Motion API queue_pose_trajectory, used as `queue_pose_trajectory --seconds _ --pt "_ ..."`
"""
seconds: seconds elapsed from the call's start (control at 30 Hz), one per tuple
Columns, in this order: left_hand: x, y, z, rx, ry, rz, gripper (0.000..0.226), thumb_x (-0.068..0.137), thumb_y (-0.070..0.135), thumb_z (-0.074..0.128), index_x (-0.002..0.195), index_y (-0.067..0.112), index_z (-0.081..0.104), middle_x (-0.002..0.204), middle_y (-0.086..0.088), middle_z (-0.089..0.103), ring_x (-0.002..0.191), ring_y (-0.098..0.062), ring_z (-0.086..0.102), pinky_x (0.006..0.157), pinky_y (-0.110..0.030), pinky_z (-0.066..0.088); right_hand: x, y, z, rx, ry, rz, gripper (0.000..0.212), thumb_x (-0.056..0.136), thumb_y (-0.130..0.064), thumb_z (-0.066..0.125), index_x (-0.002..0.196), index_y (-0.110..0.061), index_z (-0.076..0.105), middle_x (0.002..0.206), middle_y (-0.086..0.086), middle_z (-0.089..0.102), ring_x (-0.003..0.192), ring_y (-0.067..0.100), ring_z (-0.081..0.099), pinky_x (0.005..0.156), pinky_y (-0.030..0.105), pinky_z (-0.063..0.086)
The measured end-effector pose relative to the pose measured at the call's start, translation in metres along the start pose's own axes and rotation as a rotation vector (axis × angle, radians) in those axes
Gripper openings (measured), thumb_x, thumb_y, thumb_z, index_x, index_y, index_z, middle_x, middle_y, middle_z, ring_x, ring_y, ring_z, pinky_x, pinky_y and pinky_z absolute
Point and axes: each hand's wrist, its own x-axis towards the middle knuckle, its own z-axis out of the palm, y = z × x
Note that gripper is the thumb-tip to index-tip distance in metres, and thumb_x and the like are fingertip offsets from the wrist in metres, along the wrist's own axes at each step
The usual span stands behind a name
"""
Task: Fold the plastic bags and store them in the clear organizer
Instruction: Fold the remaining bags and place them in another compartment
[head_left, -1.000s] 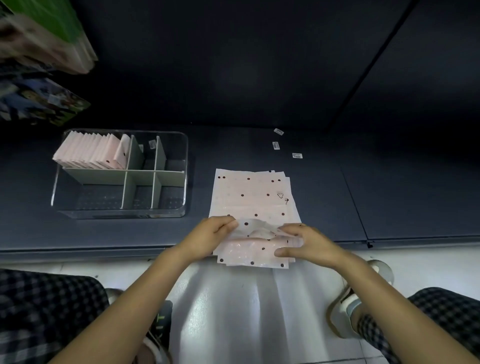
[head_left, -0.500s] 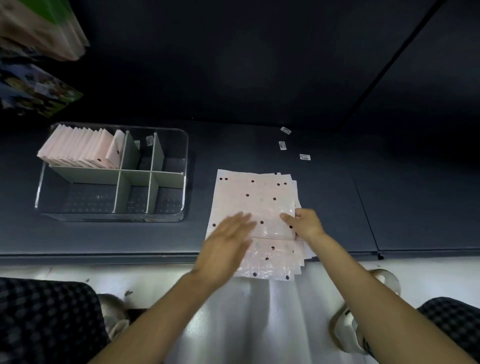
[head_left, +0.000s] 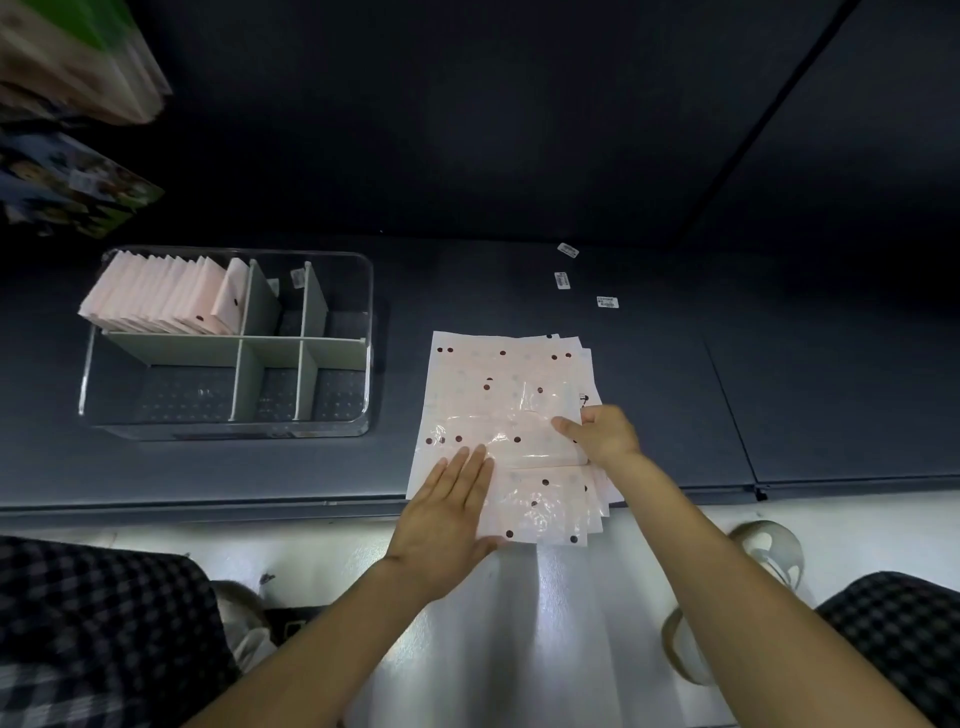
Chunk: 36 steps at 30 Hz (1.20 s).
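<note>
Since half a second ago, the left hand (head_left: 448, 506) has been slid back toward the near left edge of the stack of plastic bags (head_left: 506, 410), and the top bag's folded flap has been laid flatter.

The left hand is laid flat, fingers straight and together, pressed on the stack at about 7 o'clock, nothing taken in its grip. The right hand (head_left: 602, 434) is set at the stack's 3 o'clock edge, fingers curled; whether a bag is pinched cannot be told. The stack lies on the dark worktop (head_left: 675, 415), its near end overhanging. At 9 o'clock stands the clear organizer (head_left: 363, 332), folded bags (head_left: 161, 296) filed upright in its far-left compartment.
</note>
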Motion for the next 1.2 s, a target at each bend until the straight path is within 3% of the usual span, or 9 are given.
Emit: queue_pose_trajectory --seconds 0.17,0.3,0.37,0.47,0.6,0.8,0.93,1.1,1.2 --pt "0.002 0.0 -0.004 -0.01 -0.067 -0.001 0.089 0.092 0.064 0.029 0.146 0.013 -0.019 0.154 -0.008 -0.026 0.141 -0.02 -0.025 0.114 -0.031 -0.017 -0.016 -0.012 0.0 0.016 0.098 0.03 0.035 0.088 -0.031 0.065 0.064 -0.015 0.044 0.064 0.0 0.042 0.06 0.019 0.043 0.057 0.029 0.032" --pt "0.003 0.003 -0.008 -0.025 -0.133 -0.038 0.094 0.088 0.069 0.031 0.147 0.015 -0.019 0.152 -0.014 -0.028 0.141 -0.025 -0.026 0.116 -0.034 -0.013 -0.065 -0.009 0.026 -0.238 0.479 -0.344 0.029 0.097 -0.023 0.047 0.119 -0.006 0.057 0.121 0.012 0.06 0.113 0.032 0.053 0.098 0.039 0.038" --pt "0.003 0.003 -0.01 -0.008 -0.15 -0.041 0.094 0.087 0.07 0.03 0.147 0.015 -0.018 0.152 -0.016 -0.027 0.141 -0.026 -0.026 0.117 -0.035 -0.012 -0.088 -0.003 0.044 -0.381 0.257 -0.687 0.042 0.099 -0.027 0.039 0.135 -0.006 0.048 0.142 0.011 0.047 0.134 0.027 0.04 0.116 0.04 0.021" --pt "0.004 0.002 -0.012 0.016 -0.162 -0.026 0.094 0.087 0.071 0.029 0.148 0.017 -0.017 0.152 -0.018 -0.026 0.141 -0.027 -0.024 0.118 -0.037 -0.01 -0.097 0.015 0.058 -0.672 -0.051 -0.789 0.058 0.101 -0.045 0.019 0.15 -0.014 0.017 0.156 -0.005 0.004 0.146 0.012 -0.001 0.116 0.031 -0.016" --pt "0.003 -0.01 -0.014 0.033 -0.179 -0.007 0.094 0.084 0.074 0.03 0.148 0.024 -0.017 0.152 -0.018 -0.027 0.142 -0.028 -0.024 0.116 -0.036 -0.013 -0.09 0.05 0.039 -0.816 0.017 -0.695 0.065 0.096 -0.052 0.009 0.15 -0.015 0.003 0.152 -0.008 -0.015 0.142 0.008 -0.016 0.115 0.033 -0.019" --pt "0.004 -0.024 -0.013 0.017 -0.162 0.034 0.09 0.081 0.078 0.028 0.148 0.033 -0.013 0.153 -0.012 -0.026 0.142 -0.023 -0.024 0.116 -0.036 -0.014 -0.086 0.071 0.002 -0.864 0.077 -0.651 0.057 0.1 -0.047 0.016 0.149 -0.018 0.022 0.155 -0.011 0.006 0.146 0.011 0.001 0.117 0.032 -0.015" --pt "0.003 -0.028 -0.012 -0.069 -0.091 0.026 0.083 0.081 0.078 0.027 0.149 0.038 -0.001 0.157 -0.005 -0.02 0.144 -0.019 -0.017 0.115 -0.034 -0.014 -0.079 0.042 -0.001 -0.659 0.252 -0.72 0.028 0.097 -0.026 0.05 0.115 -0.014 0.067 0.133 -0.001 0.058 0.131 0.02 0.045 0.115 0.033 0.012" --pt "0.018 -0.028 -0.025 -0.13 -0.014 0.051 0.064 0.086 0.07 0.033 0.139 0.034 0.035 0.159 0.003 -0.006 0.145 -0.015 -0.012 0.117 -0.035 -0.013 -0.064 0.021 0.009 -0.713 0.072 -0.773 0.033 0.095 -0.03 0.051 0.125 -0.016 0.057 0.142 -0.002 0.045 0.13 0.015 0.041 0.106 0.025 0.03" --pt "0.031 -0.021 -0.031 -0.195 0.003 0.053 0.051 0.091 0.061 0.037 0.128 0.027 0.047 0.159 0.005 0.01 0.145 -0.011 0.007 0.117 -0.03 -0.005 -0.064 0.015 0.007 -0.786 0.14 -0.886 0.019 0.072 -0.025 0.08 0.087 -0.014 0.073 0.109 0.002 0.07 0.099 0.016 0.066 0.074 0.02 0.052"
